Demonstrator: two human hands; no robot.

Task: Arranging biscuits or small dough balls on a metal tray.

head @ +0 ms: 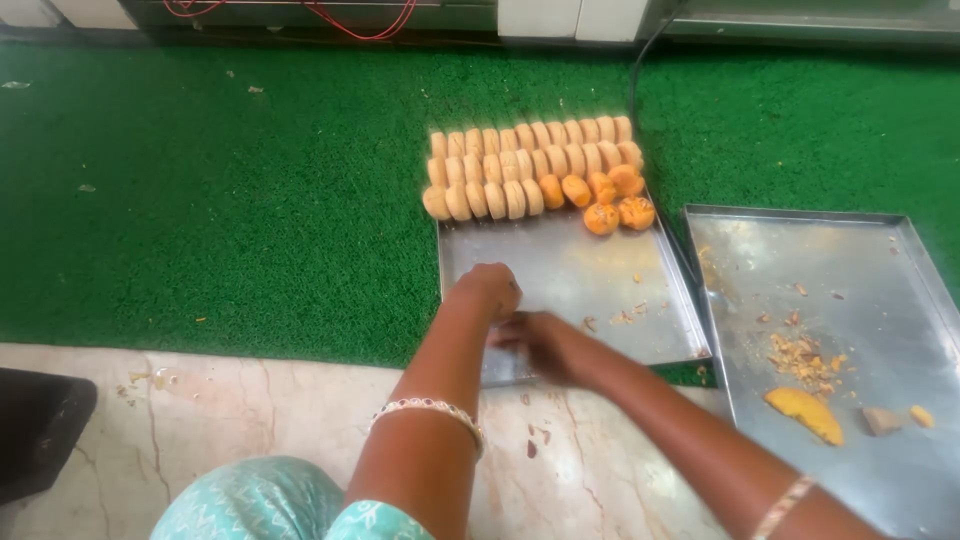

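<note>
A steel tray (560,270) lies on green turf, with rows of pale round sweets (500,165) standing on edge along its far end. Several orange ones (605,195) sit at the right of those rows. My left hand (487,290) hovers over the tray's near left part, seen from the back with its fingers curled under. My right hand (540,345) is at the tray's near edge, its fingertips meeting the left hand. Whatever may be between the two hands is hidden.
A second steel tray (860,300) lies to the right with crumbs, an orange lump (805,413) and small bits. Green turf (220,200) spreads left and beyond. Marble floor (250,400) is near me. A dark object (40,425) sits at the far left, and a black cable (640,70) runs behind.
</note>
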